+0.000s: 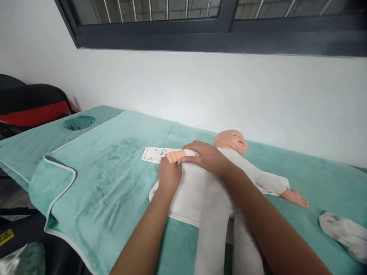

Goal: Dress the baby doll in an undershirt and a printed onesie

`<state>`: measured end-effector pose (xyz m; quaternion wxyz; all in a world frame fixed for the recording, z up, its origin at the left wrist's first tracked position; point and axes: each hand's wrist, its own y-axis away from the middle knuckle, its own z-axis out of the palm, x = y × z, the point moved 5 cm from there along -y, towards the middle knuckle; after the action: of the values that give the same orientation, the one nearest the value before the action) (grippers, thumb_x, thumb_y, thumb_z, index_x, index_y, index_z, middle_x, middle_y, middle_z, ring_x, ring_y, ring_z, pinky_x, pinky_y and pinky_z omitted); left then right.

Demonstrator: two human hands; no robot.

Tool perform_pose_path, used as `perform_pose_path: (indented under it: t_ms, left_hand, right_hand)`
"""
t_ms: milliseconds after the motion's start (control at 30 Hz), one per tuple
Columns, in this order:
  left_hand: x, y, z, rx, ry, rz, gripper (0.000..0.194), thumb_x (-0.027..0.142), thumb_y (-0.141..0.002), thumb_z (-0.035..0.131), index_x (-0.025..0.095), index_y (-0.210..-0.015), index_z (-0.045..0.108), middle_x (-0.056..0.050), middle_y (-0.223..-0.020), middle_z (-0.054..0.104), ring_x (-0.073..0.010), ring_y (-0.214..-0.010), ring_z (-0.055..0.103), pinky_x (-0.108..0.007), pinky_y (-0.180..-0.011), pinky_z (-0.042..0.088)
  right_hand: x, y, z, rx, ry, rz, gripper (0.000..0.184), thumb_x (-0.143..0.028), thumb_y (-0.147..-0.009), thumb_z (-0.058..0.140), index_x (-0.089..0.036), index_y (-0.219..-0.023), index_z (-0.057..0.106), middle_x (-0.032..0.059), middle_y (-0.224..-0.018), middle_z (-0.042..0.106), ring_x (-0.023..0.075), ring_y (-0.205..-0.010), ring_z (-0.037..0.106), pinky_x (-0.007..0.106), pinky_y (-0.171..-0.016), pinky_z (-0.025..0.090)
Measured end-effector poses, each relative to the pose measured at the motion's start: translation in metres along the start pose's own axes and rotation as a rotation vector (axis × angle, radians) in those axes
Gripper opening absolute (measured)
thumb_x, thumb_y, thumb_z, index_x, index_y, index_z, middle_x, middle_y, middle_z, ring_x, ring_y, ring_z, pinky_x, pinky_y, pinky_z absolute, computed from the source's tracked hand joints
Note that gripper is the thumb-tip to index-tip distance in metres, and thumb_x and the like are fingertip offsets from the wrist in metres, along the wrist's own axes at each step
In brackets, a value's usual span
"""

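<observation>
A baby doll (229,139) in white clothes lies on its back, head turned to the right side of the view. My left hand (169,175) is closed at the doll's small hand (175,156). Fingers and thumb of my right hand (209,157) wrap around the doll's white-sleeved forearm (191,152), just behind its wrist. A white printed garment (153,154) is spread beneath the doll, one sleeve sticking out to the left. The doll's other arm (292,196) stretches out to the right, its hand bare. My right forearm covers part of the doll's trunk.
Teal plush covers (114,160) lie over the bed, which has a round hole (79,122) at its left end. A printed white cloth item (344,233) rests at the right. A black and red object (34,103) stands at far left. Behind are a white wall and a barred window.
</observation>
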<state>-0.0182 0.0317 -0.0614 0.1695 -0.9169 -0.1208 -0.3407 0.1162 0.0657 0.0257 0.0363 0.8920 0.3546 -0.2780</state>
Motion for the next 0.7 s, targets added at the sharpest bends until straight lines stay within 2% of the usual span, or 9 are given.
perform_pose_path:
  t_ms: [100,267,367,433,500,567,633,700]
  left_hand:
    - [-0.013,-0.003,-0.011,-0.001,0.33,-0.126,0.018,0.023,-0.083,0.051,0.015,-0.089,0.067,-0.008,-0.084,0.068,-0.0217,-0.078,0.061,-0.033,-0.069,0.046]
    - [-0.023,0.0,-0.013,0.011,0.892,-0.247,0.025,0.018,-0.067,0.061,0.016,-0.091,0.069,-0.002,-0.082,0.069,-0.017,-0.075,0.062,-0.027,-0.066,0.048]
    - [-0.029,0.001,-0.013,0.099,1.007,-0.334,0.025,0.02,-0.065,0.066,0.016,-0.089,0.069,-0.001,-0.081,0.068,-0.0151,-0.072,0.061,-0.026,-0.066,0.048]
    - [-0.03,0.003,-0.015,0.171,0.979,-0.343,0.023,0.021,-0.065,0.066,0.017,-0.088,0.068,0.0,-0.08,0.066,-0.014,-0.072,0.06,-0.025,-0.066,0.047]
    - [-0.025,0.007,-0.019,0.227,0.855,-0.256,0.018,0.02,-0.07,0.063,0.018,-0.086,0.067,0.0,-0.081,0.065,-0.0131,-0.071,0.058,-0.025,-0.066,0.047]
    - [-0.012,0.011,-0.022,0.248,0.654,-0.053,0.014,0.019,-0.074,0.059,0.019,-0.086,0.067,0.0,-0.081,0.064,-0.0132,-0.072,0.056,-0.026,-0.069,0.046]
    - [0.005,0.017,-0.022,0.216,0.462,0.19,0.013,0.019,-0.079,0.057,0.021,-0.087,0.066,0.0,-0.08,0.063,-0.0138,-0.073,0.055,-0.027,-0.073,0.045]
    - [0.013,0.02,-0.017,0.169,0.361,0.327,0.013,0.02,-0.084,0.053,0.022,-0.09,0.065,-0.001,-0.08,0.062,-0.0145,-0.075,0.055,-0.028,-0.073,0.045]
  right_hand:
    - [0.0,0.001,0.001,-0.028,0.023,0.016,0.035,-0.061,-0.087,0.054,-0.033,-0.101,0.069,-0.0003,-0.1,0.064,0.0188,-0.089,0.058,0.03,-0.074,0.041]
    - [0.002,0.003,0.003,-0.024,0.218,0.02,0.039,-0.063,-0.087,0.051,-0.031,-0.094,0.07,0.0008,-0.09,0.061,0.0184,-0.083,0.055,0.031,-0.073,0.037]
    - [0.004,0.003,0.005,0.004,0.338,0.046,0.037,-0.06,-0.089,0.05,-0.029,-0.095,0.07,0.0019,-0.089,0.061,0.0194,-0.084,0.055,0.033,-0.076,0.036]
    - [0.004,0.0,0.009,0.003,0.414,0.055,0.034,-0.056,-0.089,0.051,-0.027,-0.091,0.069,0.0025,-0.087,0.06,0.0199,-0.084,0.054,0.033,-0.077,0.035]
    - [0.003,-0.003,0.015,0.0,0.491,0.047,0.034,-0.054,-0.09,0.051,-0.025,-0.086,0.067,0.0032,-0.085,0.06,0.0201,-0.082,0.055,0.034,-0.078,0.036]
    - [0.001,-0.008,0.021,0.013,0.562,0.041,0.032,-0.049,-0.091,0.051,-0.022,-0.085,0.065,0.0043,-0.084,0.061,0.0209,-0.082,0.055,0.035,-0.077,0.036]
    - [0.0,-0.013,0.027,0.02,0.608,0.044,0.023,-0.039,-0.091,0.052,-0.02,-0.089,0.064,0.0059,-0.086,0.062,0.0221,-0.084,0.057,0.035,-0.075,0.037]
    - [-0.002,-0.014,0.03,-0.001,0.567,0.02,0.016,-0.03,-0.089,0.054,-0.02,-0.097,0.064,0.0066,-0.091,0.064,0.0225,-0.087,0.058,0.034,-0.076,0.039]
